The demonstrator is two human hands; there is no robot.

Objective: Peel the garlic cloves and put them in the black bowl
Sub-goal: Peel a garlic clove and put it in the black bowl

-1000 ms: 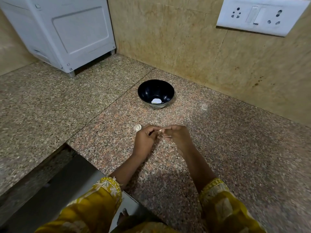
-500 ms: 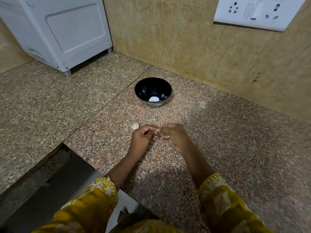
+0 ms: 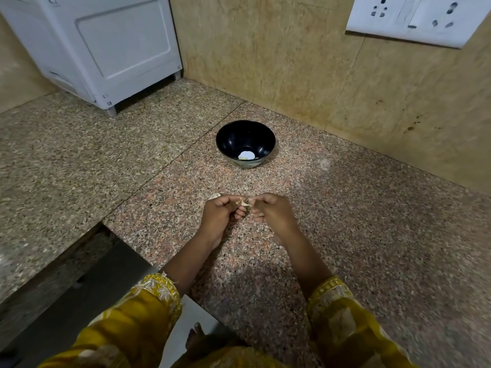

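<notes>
Granite desk (image 3: 372,235) runs into a corner of tan wall (image 3: 265,49), with a white appliance (image 3: 101,46) at the back left and a socket plate (image 3: 417,19) at the upper right. On the head view the black bowl (image 3: 231,139) stands upright near the wall, a pale peeled clove (image 3: 246,155) lying at its bottom. Nearer the person, well apart from the bowl, the left hand (image 3: 221,216) and right hand (image 3: 273,212) meet just over the desk. The fingers (image 3: 265,199) of both are curled tight, pinching one clove (image 3: 244,202) between them, with a flap of skin sticking out. A second clove (image 3: 214,195) peeks out on the desk behind the left knuckles.
</notes>
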